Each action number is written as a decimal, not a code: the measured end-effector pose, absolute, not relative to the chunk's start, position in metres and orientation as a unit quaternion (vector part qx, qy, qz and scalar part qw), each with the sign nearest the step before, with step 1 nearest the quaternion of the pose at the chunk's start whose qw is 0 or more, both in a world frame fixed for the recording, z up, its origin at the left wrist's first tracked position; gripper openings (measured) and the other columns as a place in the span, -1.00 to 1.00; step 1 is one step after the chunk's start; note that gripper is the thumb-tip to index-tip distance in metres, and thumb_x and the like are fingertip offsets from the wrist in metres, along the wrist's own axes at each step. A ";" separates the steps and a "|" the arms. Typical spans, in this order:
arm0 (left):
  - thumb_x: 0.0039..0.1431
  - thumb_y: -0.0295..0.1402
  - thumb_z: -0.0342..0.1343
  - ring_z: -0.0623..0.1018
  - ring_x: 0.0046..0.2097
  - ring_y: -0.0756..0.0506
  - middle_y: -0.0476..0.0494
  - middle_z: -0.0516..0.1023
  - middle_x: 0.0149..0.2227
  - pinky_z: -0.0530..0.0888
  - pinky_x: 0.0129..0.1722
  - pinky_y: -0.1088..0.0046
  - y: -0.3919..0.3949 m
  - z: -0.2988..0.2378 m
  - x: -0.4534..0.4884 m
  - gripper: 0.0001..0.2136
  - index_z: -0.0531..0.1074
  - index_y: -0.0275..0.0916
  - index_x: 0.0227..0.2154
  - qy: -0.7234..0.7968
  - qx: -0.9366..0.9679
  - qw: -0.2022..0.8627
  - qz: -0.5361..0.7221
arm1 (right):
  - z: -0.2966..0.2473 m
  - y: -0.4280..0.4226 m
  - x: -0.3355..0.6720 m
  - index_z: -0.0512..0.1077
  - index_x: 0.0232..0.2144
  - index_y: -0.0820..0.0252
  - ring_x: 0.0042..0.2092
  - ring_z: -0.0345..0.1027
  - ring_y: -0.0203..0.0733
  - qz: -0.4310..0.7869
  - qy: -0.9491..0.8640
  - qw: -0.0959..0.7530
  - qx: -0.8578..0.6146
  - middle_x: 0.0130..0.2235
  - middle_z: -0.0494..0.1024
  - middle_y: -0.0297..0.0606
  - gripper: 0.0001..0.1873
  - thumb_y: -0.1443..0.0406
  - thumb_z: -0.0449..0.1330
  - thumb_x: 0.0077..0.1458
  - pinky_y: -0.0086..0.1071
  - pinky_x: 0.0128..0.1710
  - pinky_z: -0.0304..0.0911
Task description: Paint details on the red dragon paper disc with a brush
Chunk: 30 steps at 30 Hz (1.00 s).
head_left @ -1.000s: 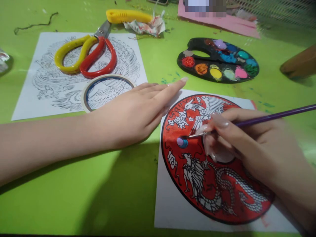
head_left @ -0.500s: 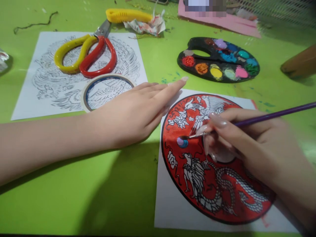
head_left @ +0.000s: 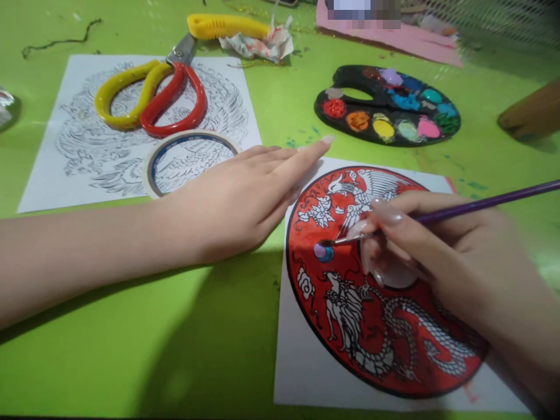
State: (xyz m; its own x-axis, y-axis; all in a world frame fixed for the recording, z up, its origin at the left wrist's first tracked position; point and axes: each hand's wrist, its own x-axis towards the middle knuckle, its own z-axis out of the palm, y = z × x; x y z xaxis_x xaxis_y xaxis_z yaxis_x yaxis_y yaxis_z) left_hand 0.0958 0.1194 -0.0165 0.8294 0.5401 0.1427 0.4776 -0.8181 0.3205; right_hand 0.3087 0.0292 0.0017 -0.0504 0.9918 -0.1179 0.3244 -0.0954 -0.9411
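My right hand (head_left: 450, 256) pinches a purple paintbrush (head_left: 481, 204), whose tip rests on a small blue and lilac spot (head_left: 322, 252) in the drawing. The drawing is a round red dragon-and-phoenix picture (head_left: 380, 326) on a white sheet. My left hand (head_left: 236, 198) lies flat, fingers stretched out, with its fingertips on the sheet's top left corner. It holds nothing.
A black palette (head_left: 350, 79) with several paint colours sits beyond the drawing. To the left lies an uncoloured line drawing (head_left: 83, 151) bearing yellow and red scissors (head_left: 149, 96) and a tape roll (head_left: 190, 157). A yellow-handled tool (head_left: 227, 26), crumpled paper (head_left: 258, 46) and pink paper (head_left: 394, 38) lie farther back on the green tablecloth (head_left: 131, 338).
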 end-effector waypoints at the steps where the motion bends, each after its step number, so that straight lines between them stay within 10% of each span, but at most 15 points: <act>1: 0.35 -0.37 -0.30 0.40 0.22 -0.24 -0.34 0.33 0.25 0.36 0.22 0.16 0.120 -0.016 0.096 -0.48 0.01 -0.46 0.32 0.268 0.947 0.136 0.114 | 0.001 0.029 0.310 0.53 -0.54 0.07 -0.61 0.36 -0.49 0.453 -0.566 0.365 -0.585 -0.59 0.49 -0.44 -0.73 0.13 0.26 0.17 -0.75 -0.61 0.29; 30: 0.35 -0.30 -0.29 0.40 0.22 -0.23 -0.24 0.39 0.21 0.35 0.22 0.16 0.120 -0.016 0.095 -0.48 0.02 -0.31 0.33 0.280 0.944 0.140 0.106 | -0.005 0.026 0.318 0.56 -0.45 0.04 -0.56 0.41 -0.43 0.457 -0.552 0.380 -0.584 -0.55 0.51 -0.41 -0.81 0.18 0.26 0.19 -0.69 -0.57 0.36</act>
